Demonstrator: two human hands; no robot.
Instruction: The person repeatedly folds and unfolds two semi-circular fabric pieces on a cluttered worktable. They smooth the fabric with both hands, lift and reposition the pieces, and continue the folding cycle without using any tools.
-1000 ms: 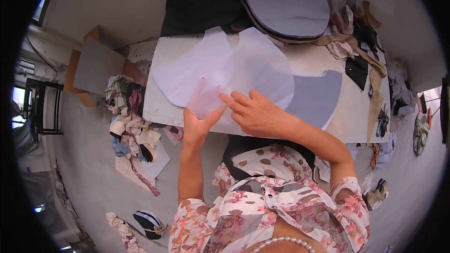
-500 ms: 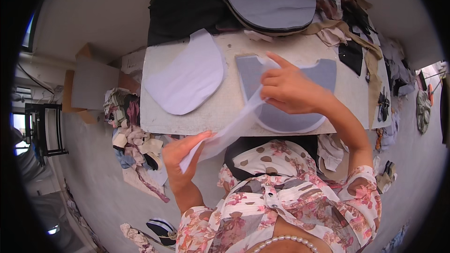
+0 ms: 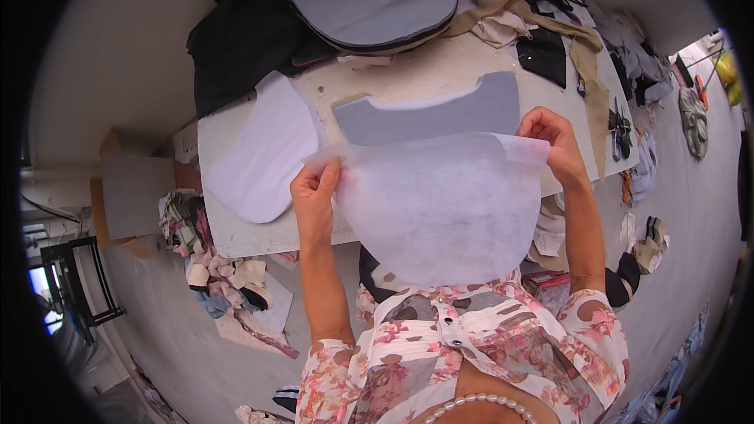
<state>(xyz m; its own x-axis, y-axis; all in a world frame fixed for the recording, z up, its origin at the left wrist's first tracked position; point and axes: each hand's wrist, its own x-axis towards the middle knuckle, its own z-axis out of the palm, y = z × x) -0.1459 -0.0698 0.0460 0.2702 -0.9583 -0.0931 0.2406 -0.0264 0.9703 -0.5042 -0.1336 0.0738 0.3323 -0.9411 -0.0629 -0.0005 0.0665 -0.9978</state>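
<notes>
A thin, translucent white sheet of soft fabric-like material with a rounded lower edge point(image 3: 440, 204) is held up by its two upper corners, over the front edge of the table and before the wearer's floral blouse point(image 3: 487, 322). Whether the blouse is touched by the sheet's lower edge cannot be told. The upper left corner is pinched between the thumb and bent fingers of the left hand point(image 3: 316, 192). The upper right corner, where a narrow flap is turned over, is pinched by the thumb and curled fingers of the right hand point(image 3: 556, 141); the fingertips are partly hidden.

Just behind the sheet, a flat grey-blue piece with a scooped upper edge point(image 3: 432, 116) is laid on the pale, scuffed table point(image 3: 440, 71), its lower part covered from view. To the left, near the left hand, an opaque white curved piece point(image 3: 263, 161) is laid flat. At the back, a pile of grey, half-round pieces with a dark layer beneath point(image 3: 377, 0) is set beside a heap of black cloth point(image 3: 239, 51). Toward the right side, a small black fabric piece point(image 3: 542, 59), a long tan cloth strip point(image 3: 594, 102) and black-handled scissors point(image 3: 620, 133) are placed. On the floor at the left, mixed fabric scraps point(image 3: 228, 279) are heaped.
</notes>
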